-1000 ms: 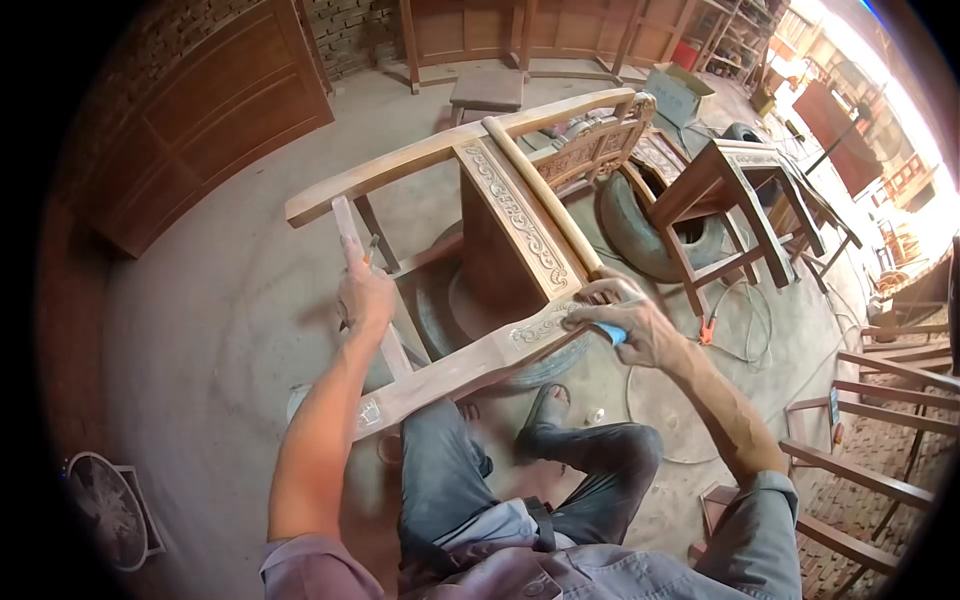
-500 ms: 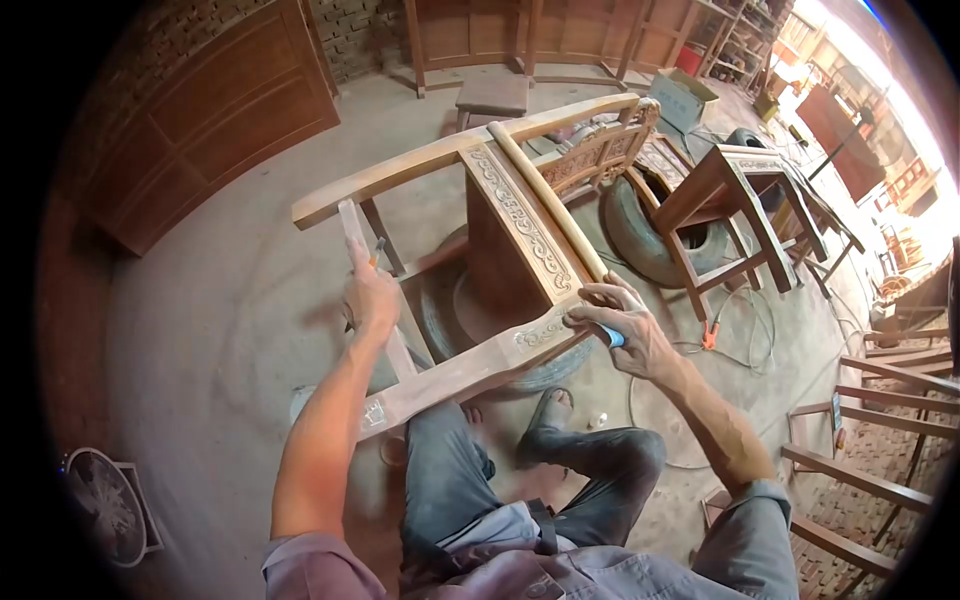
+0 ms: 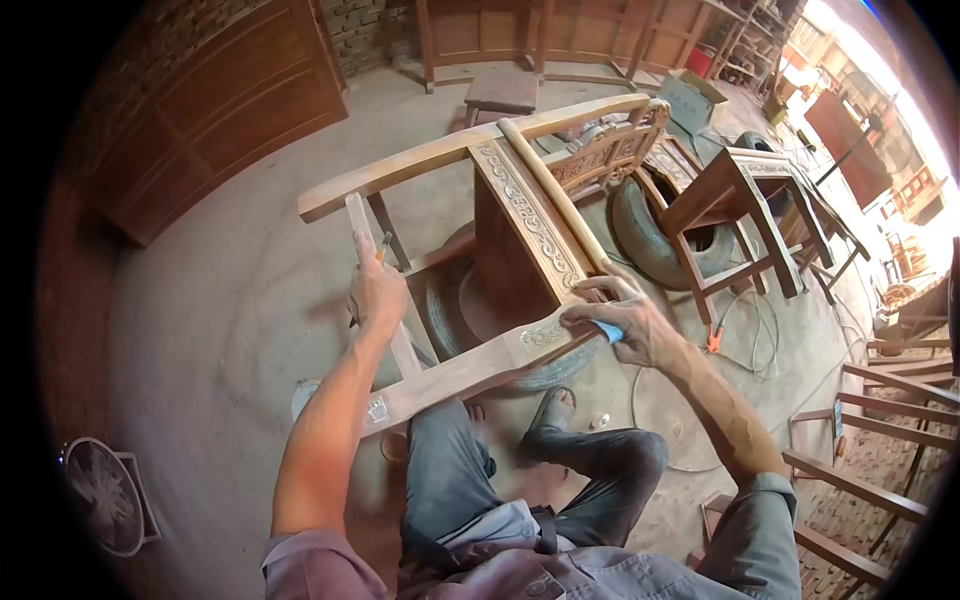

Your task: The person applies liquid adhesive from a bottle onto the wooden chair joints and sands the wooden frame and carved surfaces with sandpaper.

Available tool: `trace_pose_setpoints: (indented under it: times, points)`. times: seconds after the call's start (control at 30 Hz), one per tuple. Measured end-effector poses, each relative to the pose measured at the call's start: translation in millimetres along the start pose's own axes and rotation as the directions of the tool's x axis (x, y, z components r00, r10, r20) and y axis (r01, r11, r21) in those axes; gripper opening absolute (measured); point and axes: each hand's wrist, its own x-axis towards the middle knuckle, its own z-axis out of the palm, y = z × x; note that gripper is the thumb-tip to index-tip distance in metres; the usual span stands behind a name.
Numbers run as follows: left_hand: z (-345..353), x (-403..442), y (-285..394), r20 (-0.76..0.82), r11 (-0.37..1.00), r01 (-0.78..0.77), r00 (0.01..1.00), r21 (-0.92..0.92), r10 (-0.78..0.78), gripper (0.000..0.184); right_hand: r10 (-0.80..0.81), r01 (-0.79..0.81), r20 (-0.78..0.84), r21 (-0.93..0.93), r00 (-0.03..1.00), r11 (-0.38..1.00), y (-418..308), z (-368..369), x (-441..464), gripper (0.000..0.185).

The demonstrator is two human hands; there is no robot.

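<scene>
A wooden chair frame (image 3: 430, 395) lies on its side before me, its seat rail (image 3: 525, 210) carved with scrolls. Around a narrow crossbar (image 3: 402, 350) on the left, my left hand (image 3: 378, 298) is closed; a thin tool with an orange-yellow band (image 3: 382, 246) sticks up from it, its kind unclear. My right hand (image 3: 635, 325) rests on the carved corner of the near leg with bent fingers. It grips a small blue piece of sandpaper (image 3: 609, 331), partly hidden by the palm.
Beneath the chair lies a tyre (image 3: 448, 310); another tyre (image 3: 640, 235) and a wooden stool (image 3: 745, 200) stand to the right. A cable with an orange clip (image 3: 715, 338) crosses the floor. A fan (image 3: 105, 497) sits at lower left, wooden frames (image 3: 865, 470) at lower right.
The whole scene has shifted slightly to the right as my head moved. My right hand has shifted a little on the carved corner; the left keeps its hold on the crossbar.
</scene>
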Motion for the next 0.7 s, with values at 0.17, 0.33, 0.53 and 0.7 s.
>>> trace_pose_setpoints:
  times: [0.17,0.33,0.53,0.7]
  points:
    - [3,-2,-4,0.000,1.000,-0.001,1.000,0.018,0.001,0.078,0.020,-0.018,-0.025,0.081,0.999,0.997,-9,10,4,0.044]
    - [1,2,-1,-0.009,1.000,-0.015,1.000,0.012,0.015,0.076,0.046,-0.046,-0.005,-0.126,0.999,0.991,4,-10,-15,0.056]
    - [-4,-2,3,-0.014,1.000,-0.018,1.000,0.005,0.018,0.076,0.020,-0.023,-0.029,-0.095,0.999,0.995,3,0,-21,0.055]
    - [-1,-1,2,-0.005,1.000,-0.012,1.000,-0.002,0.012,0.077,-0.044,0.035,-0.069,-0.117,0.997,0.992,-20,11,-7,0.051]
